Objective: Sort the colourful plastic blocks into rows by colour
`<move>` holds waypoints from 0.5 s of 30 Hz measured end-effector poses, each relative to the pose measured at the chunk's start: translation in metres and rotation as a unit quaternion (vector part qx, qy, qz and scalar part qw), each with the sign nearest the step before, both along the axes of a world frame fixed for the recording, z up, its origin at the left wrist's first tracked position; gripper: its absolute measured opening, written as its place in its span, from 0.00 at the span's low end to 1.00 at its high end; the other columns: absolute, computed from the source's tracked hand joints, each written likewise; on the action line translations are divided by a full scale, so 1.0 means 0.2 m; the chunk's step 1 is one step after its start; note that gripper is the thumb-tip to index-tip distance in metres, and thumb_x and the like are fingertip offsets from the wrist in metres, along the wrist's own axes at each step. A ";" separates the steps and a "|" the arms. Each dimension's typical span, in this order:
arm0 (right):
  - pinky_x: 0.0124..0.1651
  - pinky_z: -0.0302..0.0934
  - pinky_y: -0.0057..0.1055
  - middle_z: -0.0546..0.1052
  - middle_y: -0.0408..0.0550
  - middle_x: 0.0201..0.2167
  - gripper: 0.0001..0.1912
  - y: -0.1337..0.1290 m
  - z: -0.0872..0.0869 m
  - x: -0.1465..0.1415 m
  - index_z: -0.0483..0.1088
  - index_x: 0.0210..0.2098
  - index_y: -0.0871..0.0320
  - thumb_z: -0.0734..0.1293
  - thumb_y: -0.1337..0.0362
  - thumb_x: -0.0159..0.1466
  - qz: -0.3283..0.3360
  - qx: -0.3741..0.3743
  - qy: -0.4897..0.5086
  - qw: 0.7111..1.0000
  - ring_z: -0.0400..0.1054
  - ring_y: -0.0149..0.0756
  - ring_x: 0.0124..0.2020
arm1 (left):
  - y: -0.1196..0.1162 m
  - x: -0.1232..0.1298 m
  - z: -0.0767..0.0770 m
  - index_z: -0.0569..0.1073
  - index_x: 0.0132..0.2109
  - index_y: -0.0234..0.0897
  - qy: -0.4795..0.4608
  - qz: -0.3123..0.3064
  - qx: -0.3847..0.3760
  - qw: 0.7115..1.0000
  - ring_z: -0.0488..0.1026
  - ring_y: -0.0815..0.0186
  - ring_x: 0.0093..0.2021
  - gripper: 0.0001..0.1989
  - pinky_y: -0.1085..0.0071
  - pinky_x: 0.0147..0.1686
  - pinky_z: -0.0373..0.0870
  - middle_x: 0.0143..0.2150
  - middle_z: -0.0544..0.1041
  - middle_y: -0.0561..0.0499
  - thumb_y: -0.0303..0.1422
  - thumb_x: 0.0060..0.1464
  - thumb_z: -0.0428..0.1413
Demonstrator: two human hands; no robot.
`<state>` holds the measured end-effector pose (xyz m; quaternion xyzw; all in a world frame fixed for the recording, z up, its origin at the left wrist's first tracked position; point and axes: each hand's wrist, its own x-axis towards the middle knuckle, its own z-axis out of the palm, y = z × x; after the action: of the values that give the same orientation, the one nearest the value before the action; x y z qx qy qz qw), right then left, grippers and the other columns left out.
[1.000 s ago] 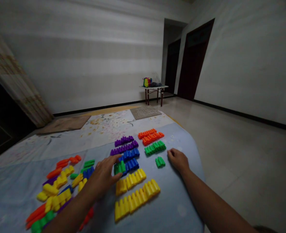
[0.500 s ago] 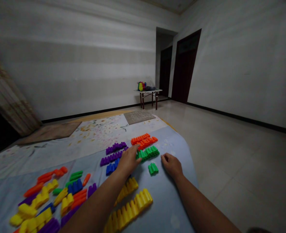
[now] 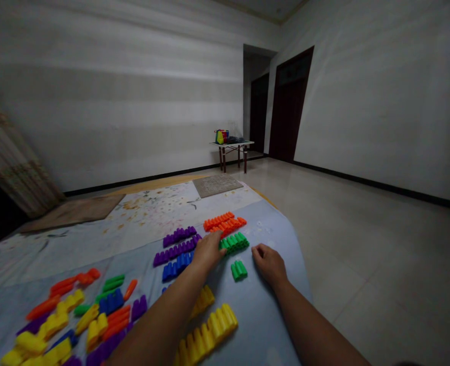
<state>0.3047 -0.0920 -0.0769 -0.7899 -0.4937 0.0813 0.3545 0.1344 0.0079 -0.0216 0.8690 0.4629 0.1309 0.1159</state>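
Note:
My left hand (image 3: pixel 208 251) reaches over the cloth to the left end of a row of green ridged toy blocks (image 3: pixel 235 243). Its fingertips lie at the far side of that row and its thumb at the near side, closed around the end. My right hand (image 3: pixel 269 263) rests on the cloth to the right of the green row, fingers curled in, nothing visible in them. Between my hands and nearer me sits a small green block group (image 3: pixel 239 270). Orange rows (image 3: pixel 225 222) lie just beyond the green one. Purple rows (image 3: pixel 177 250) and blue blocks (image 3: pixel 177 268) stand left of my left hand.
Yellow rows (image 3: pixel 209 333) lie nearer me, partly behind my left forearm. A loose mixed pile (image 3: pixel 91 310) covers the left front. The cloth-covered table (image 3: pixel 281 239) has a rounded right edge. Mats (image 3: pixel 217 186) lie toward its far side; a small table (image 3: pixel 232 145) stands by the wall.
The view has shifted slightly, so the blocks appear a little lower and further left. My left hand has moved slightly right along the green row. My right hand stays almost still.

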 end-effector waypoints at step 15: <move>0.28 0.51 0.26 0.76 0.43 0.27 0.17 -0.02 -0.02 0.04 0.70 0.30 0.52 0.55 0.51 0.59 0.020 -0.058 -0.010 0.998 0.68 0.34 0.30 | -0.25 -0.73 0.13 0.72 0.39 0.37 -0.109 0.118 0.033 0.986 0.71 0.65 0.40 0.16 0.70 0.42 0.65 0.37 0.76 0.49 0.40 0.54 0.44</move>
<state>0.3128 -0.0954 -0.0811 -0.7998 -0.5075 0.1094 0.3013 -0.0121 -0.0421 0.0042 0.7921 0.5422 0.2531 0.1207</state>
